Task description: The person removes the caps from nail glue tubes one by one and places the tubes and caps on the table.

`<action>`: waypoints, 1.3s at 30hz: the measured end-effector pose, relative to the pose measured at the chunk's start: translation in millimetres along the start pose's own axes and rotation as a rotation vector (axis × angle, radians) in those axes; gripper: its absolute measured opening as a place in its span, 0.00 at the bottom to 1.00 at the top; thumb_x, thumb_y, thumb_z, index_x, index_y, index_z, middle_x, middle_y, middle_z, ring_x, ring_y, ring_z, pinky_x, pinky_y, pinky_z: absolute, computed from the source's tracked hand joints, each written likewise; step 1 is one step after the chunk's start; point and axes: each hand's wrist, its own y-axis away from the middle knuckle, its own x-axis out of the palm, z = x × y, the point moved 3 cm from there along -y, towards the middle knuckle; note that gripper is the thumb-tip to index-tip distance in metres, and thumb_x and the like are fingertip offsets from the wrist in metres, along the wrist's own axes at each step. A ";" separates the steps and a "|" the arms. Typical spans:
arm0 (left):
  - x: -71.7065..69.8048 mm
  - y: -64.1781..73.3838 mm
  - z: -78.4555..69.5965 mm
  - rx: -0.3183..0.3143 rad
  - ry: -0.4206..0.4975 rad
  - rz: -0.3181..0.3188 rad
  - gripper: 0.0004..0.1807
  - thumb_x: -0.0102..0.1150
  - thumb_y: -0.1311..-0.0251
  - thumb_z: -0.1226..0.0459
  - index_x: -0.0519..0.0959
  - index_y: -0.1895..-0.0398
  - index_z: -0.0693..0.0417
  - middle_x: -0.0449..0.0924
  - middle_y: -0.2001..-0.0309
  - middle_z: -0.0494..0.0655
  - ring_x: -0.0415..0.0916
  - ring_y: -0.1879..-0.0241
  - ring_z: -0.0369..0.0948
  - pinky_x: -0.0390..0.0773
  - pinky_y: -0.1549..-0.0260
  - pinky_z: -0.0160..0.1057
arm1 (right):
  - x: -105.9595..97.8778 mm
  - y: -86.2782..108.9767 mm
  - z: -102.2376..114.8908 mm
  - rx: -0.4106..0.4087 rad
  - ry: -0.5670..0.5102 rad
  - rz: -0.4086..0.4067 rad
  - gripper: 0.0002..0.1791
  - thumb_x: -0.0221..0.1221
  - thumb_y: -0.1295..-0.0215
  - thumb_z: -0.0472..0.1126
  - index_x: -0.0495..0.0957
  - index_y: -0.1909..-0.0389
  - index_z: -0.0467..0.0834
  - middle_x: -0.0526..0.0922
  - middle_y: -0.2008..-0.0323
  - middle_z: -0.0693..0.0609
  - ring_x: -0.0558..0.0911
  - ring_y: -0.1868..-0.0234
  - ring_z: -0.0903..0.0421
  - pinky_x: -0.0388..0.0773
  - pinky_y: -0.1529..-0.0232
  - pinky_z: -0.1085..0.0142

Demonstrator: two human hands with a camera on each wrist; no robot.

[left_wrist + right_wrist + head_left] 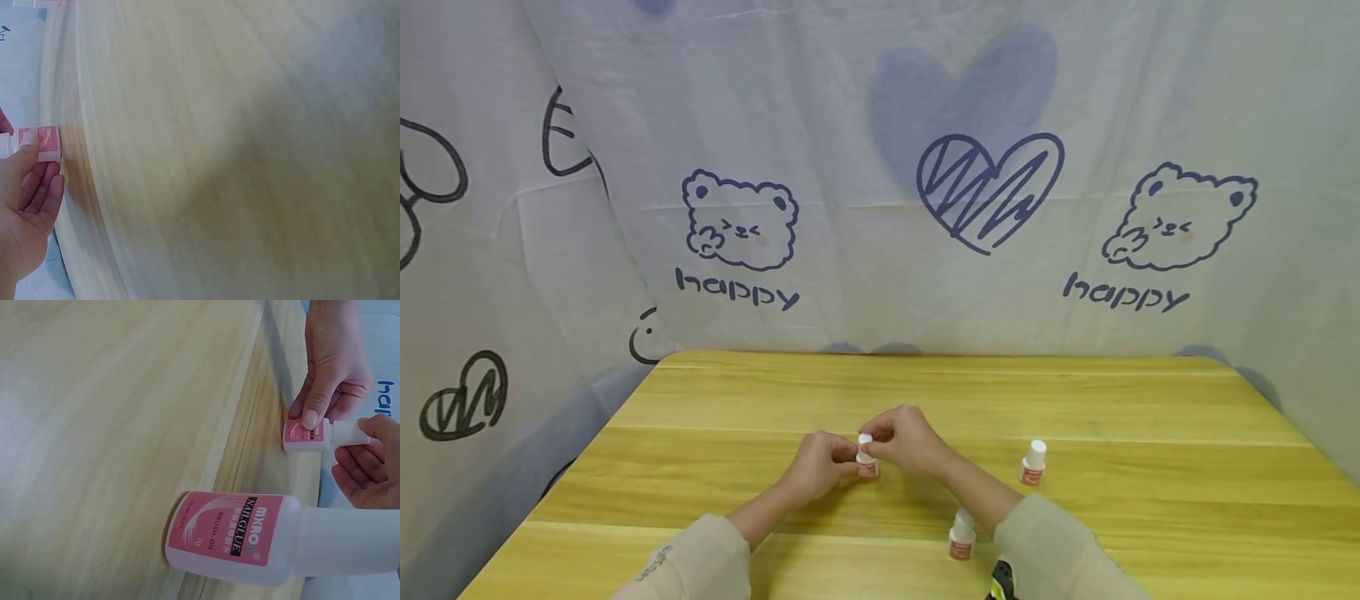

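Observation:
A small white nail glue bottle with a pink label (868, 470) stands upright on the table between both hands. My left hand (817, 468) grips its body low down, the thumb lying across the label in the left wrist view. From the other side my right hand (912, 440) pinches the white cap (347, 433) between thumb and fingers. The cap sits on the bottle's neck. A second nail glue bottle (231, 534), capped and upright, stands close to my right forearm. Farther right is a third capped bottle (1033, 464) of the same kind.
The wood-grain table (737, 392) reaches back to a pale cloth (850, 275) printed with bears and hearts. More of this cloth hangs at the left. A small black and yellow item (1002, 581) shows by my right sleeve at the near edge.

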 end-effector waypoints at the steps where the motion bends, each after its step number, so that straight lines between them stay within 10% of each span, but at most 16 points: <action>1: 0.0 0.0 0.1 0.001 -0.001 -0.001 0.07 0.64 0.49 0.66 0.85 0.69 0.62 0.86 0.70 0.53 0.83 0.66 0.43 0.80 0.71 0.27 | 0.2 -0.1 -0.3 -0.002 -0.005 -0.003 0.09 0.60 0.41 0.32 0.82 0.62 0.31 0.86 0.66 0.42 0.80 0.68 0.60 0.78 0.69 0.73; 19: 0.7 -0.6 2.9 0.000 0.019 -0.004 0.07 0.63 0.47 0.69 0.85 0.67 0.64 0.86 0.70 0.55 0.84 0.66 0.45 0.81 0.69 0.30 | 2.3 0.3 -1.8 0.013 -0.017 -0.106 0.05 0.66 0.48 0.33 0.83 0.75 0.34 0.84 0.75 0.45 0.77 0.77 0.65 0.74 0.75 0.76; 39: -0.3 0.0 1.9 -0.004 0.020 -0.010 0.07 0.64 0.48 0.68 0.85 0.67 0.64 0.86 0.69 0.55 0.84 0.66 0.45 0.81 0.70 0.28 | 1.6 -2.5 -1.8 -0.015 0.020 -0.044 0.05 0.63 0.44 0.32 0.83 0.69 0.33 0.86 0.71 0.44 0.78 0.72 0.64 0.75 0.72 0.78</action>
